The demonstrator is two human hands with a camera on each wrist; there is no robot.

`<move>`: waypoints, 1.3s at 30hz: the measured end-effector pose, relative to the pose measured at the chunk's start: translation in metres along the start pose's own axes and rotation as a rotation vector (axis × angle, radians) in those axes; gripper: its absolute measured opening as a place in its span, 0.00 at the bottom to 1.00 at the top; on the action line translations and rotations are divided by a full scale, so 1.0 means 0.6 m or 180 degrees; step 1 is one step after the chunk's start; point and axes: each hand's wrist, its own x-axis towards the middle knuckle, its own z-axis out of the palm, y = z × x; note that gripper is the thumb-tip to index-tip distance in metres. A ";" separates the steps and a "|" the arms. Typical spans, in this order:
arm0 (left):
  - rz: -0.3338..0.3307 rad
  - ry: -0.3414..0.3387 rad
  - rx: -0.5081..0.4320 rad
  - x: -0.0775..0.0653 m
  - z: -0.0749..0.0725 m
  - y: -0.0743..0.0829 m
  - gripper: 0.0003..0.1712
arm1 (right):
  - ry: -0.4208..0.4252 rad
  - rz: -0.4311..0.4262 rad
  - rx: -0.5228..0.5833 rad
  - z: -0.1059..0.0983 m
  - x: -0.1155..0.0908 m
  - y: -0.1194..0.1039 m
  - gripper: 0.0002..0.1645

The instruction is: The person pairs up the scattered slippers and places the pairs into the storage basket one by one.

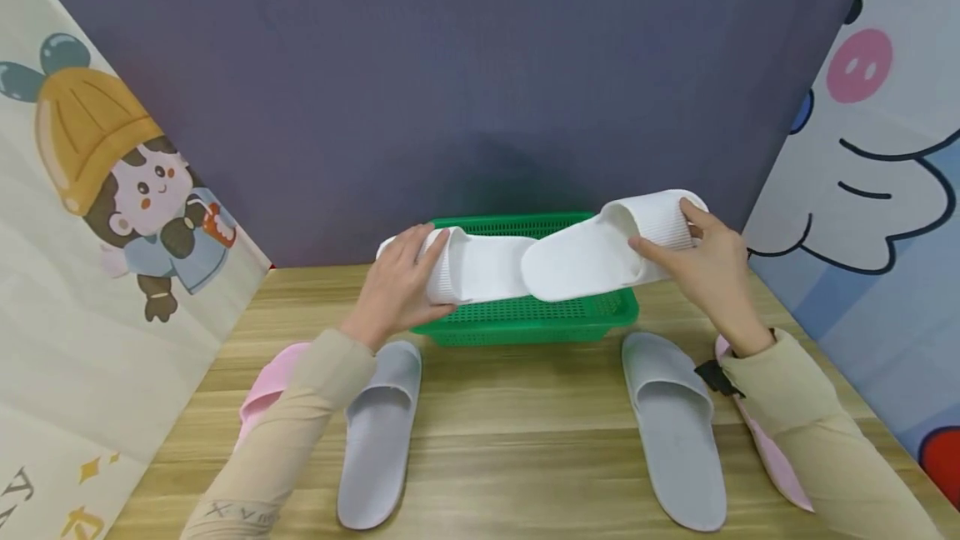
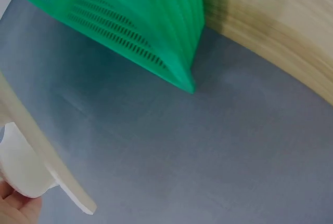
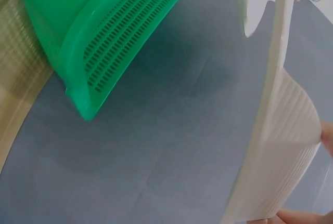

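Observation:
Two white slippers are held up over a green basket, heel ends overlapping in the head view. My left hand grips the left white slipper by its ribbed strap end. With thumb and fingers, my right hand holds the right white slipper at its strap, tilted up toward the right. The right wrist view shows the ribbed strap of that slipper close up, with fingertips at its edge. In the left wrist view, fingers touch a white slipper's strap.
On the wooden table, a grey slipper lies at left and another grey slipper at right. A pink slipper and another pink slipper are partly hidden by the sleeves. A dark panel stands behind the basket.

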 end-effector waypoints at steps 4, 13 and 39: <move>-0.0056 0.0019 -0.0014 0.008 0.004 0.008 0.58 | 0.0028 -0.0044 -0.0012 0.019 0.005 -0.004 0.54; -0.0100 0.0036 -0.0002 0.025 0.004 0.023 0.59 | 0.0022 -0.0091 -0.0019 0.052 0.015 -0.010 0.52; 0.0032 0.0049 0.0191 0.055 0.038 0.038 0.58 | -0.0104 -0.0191 -0.0025 0.113 0.035 -0.018 0.53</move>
